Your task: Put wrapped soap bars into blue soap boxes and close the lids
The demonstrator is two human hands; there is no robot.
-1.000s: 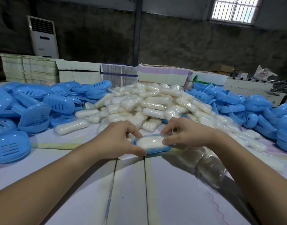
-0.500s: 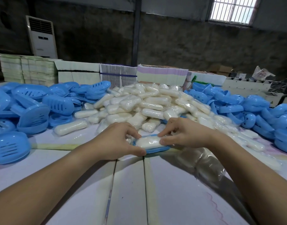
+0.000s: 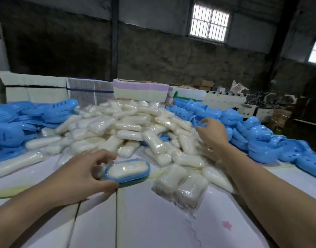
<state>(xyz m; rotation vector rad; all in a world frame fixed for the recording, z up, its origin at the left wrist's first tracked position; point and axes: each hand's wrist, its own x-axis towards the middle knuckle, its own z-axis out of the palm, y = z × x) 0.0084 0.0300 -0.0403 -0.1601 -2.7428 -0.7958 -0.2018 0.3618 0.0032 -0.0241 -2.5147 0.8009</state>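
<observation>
A blue soap box (image 3: 127, 173) is held at its near-left end by the left hand (image 3: 85, 173), thumb beneath the front rim and fingers curled over the far edge; it rests on the white counter (image 3: 153, 221) just in front of the heap of wrapped soap bars (image 3: 128, 129). One wrapped bar (image 3: 126, 168) is seated in this open base, and no lid is fitted yet. The right hand (image 3: 213, 135) is spread wide, holding nothing, reaching over the right flank of the heap toward the pile of blue lids and boxes (image 3: 252, 135). A lid could be caught on loose wrapper film if the bar is not seated flat, so the closure might be left sprung. The heap could also be nudged by the reaching forearm, and bars could be sent sliding onto the working area. The bar is seen as a pale, cream oval under glossy, crinkled clear film, filling the shallow base almost rim to rim.
</observation>
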